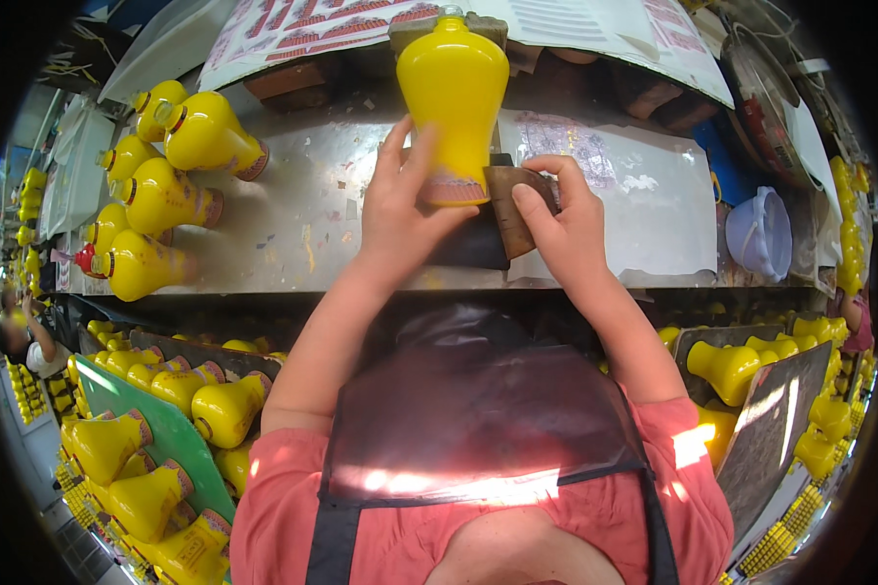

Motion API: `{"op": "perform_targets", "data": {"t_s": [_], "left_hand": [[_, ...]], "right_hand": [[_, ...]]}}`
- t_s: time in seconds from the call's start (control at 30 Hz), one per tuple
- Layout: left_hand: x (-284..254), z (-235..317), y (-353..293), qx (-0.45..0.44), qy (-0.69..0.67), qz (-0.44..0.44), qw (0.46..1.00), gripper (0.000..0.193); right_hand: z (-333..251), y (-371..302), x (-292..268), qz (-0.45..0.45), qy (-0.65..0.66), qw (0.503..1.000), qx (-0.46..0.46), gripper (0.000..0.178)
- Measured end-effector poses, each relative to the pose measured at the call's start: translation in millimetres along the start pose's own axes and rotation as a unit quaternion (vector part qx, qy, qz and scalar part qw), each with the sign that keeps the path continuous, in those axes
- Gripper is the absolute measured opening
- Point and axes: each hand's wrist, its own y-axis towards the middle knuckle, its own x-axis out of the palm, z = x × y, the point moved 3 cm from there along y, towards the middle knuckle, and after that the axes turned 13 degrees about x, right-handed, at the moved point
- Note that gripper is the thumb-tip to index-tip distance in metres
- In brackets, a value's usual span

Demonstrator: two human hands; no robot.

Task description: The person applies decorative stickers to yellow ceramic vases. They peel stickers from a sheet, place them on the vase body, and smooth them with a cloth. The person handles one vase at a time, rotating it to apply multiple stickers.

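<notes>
A glossy yellow bottle (454, 83) lies with its clear-topped neck pointing away, resting on a wooden block (498, 29). A reddish patterned band (453, 191) circles its base near me. My left hand (398, 210) holds the base from the left, thumb across the bottom edge and fingers along the side; one finger is blurred. My right hand (563, 216) grips a flat brown scraper-like piece (510, 210) between thumb and fingers. That piece's left edge is right beside the bottle's base. Beneath both lies a dark pad (468, 252).
Several yellow bottles (151, 195) lie at the table's left. Printed pattern sheets (351, 29) cover a raised shelf at the back. A pale bucket (759, 234) stands at right. Boards (151, 419) with more bottles flank me below; other people (31, 336) work at the far left.
</notes>
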Motion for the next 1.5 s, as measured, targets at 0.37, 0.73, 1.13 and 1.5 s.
{"op": "perform_targets", "data": {"t_s": [0.37, 0.73, 1.13, 1.5], "left_hand": [[13.2, -9.9, -5.3, -0.150, -0.222, 0.021, 0.963, 0.083], [10.9, 8.9, 1.3, -0.040, 0.095, -0.041, 0.994, 0.101], [9.3, -15.5, -8.0, -0.081, -0.127, -0.015, 0.988, 0.094], [8.5, 11.9, 5.5, -0.046, 0.045, -0.010, 0.998, 0.090]], "right_hand": [[-36.3, 4.0, -0.2, -0.006, -0.137, 0.986, -0.095, 0.025], [-7.4, -8.3, 2.2, -0.010, -0.020, 0.999, -0.028, 0.029], [-66.1, 16.5, -8.3, -0.049, -0.230, 0.935, -0.265, 0.024], [-77.4, 30.4, -1.2, -0.006, -0.267, 0.936, -0.230, 0.017]]}}
